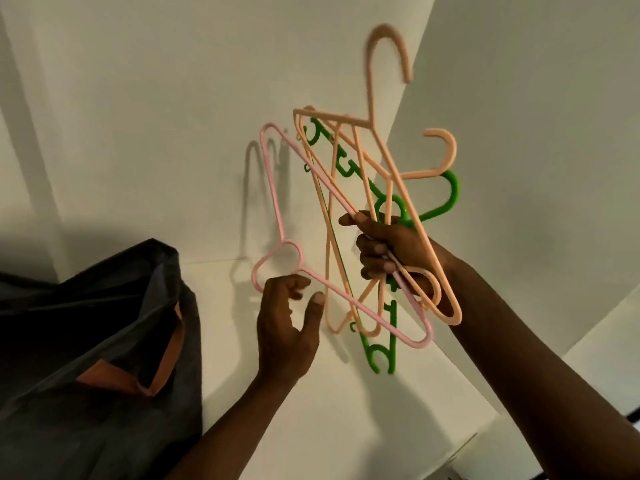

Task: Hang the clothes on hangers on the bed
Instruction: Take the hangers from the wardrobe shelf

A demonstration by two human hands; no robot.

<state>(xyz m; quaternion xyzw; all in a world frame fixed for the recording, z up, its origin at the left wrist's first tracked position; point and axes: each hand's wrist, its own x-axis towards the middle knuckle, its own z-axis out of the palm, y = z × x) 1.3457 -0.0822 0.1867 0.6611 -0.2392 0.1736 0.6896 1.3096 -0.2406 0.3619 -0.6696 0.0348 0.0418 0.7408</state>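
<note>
My right hand [391, 251] grips a bundle of plastic hangers, held up in front of a white wall. The bundle holds several peach hangers [381, 161], a green hanger [446, 199] with small hooks along it, and a pink hanger [273, 188] that sticks out to the left. My left hand [284, 323] is just below the pink hanger's hook. Its fingers are loosely curled beside the hook's neck and the thumb stands apart; no firm hold shows. No clothes are in view.
A dark grey bag [86, 358] with orange-brown straps slumps at the lower left on a white surface [346, 427]. White walls meet in a corner behind the hangers.
</note>
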